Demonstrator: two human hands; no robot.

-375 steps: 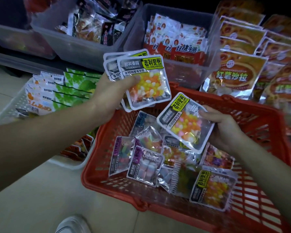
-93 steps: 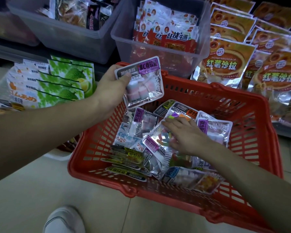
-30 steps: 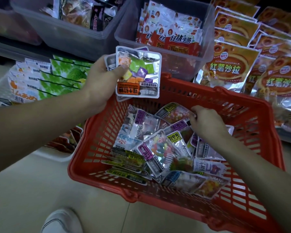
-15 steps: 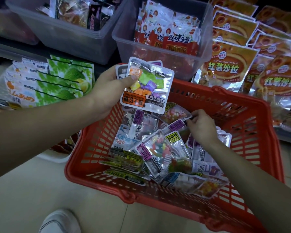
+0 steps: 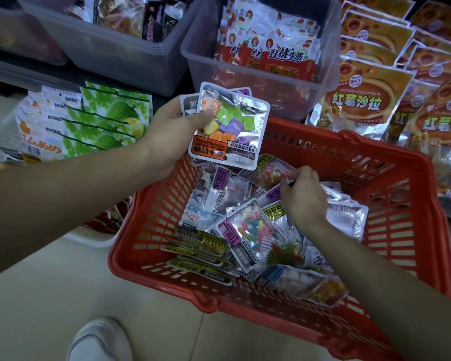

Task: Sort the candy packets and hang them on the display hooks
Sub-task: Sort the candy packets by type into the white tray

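Observation:
My left hand (image 5: 171, 131) holds a small stack of candy packets above the basket's far left corner; the front packet (image 5: 229, 126) is silver with an orange label and green, purple and orange cubes inside, turned upside down. A red plastic basket (image 5: 406, 230) on the floor holds several loose candy packets (image 5: 250, 230). My right hand (image 5: 303, 196) reaches into the basket and pinches the edge of a packet of small pink and yellow candies (image 5: 271, 173). No display hooks are in view.
Clear plastic bins (image 5: 130, 58) with snack packs stand on a low shelf behind the basket. Orange pouches (image 5: 359, 100) lean at the right, green durian packs (image 5: 107, 118) lie at the left. My white shoe (image 5: 99, 340) is on the tiled floor in front.
A second ago my right hand lay among the packets; now its fingers have closed on the edge of the pink-and-yellow candy packet. My left hand has lowered its stack slightly.

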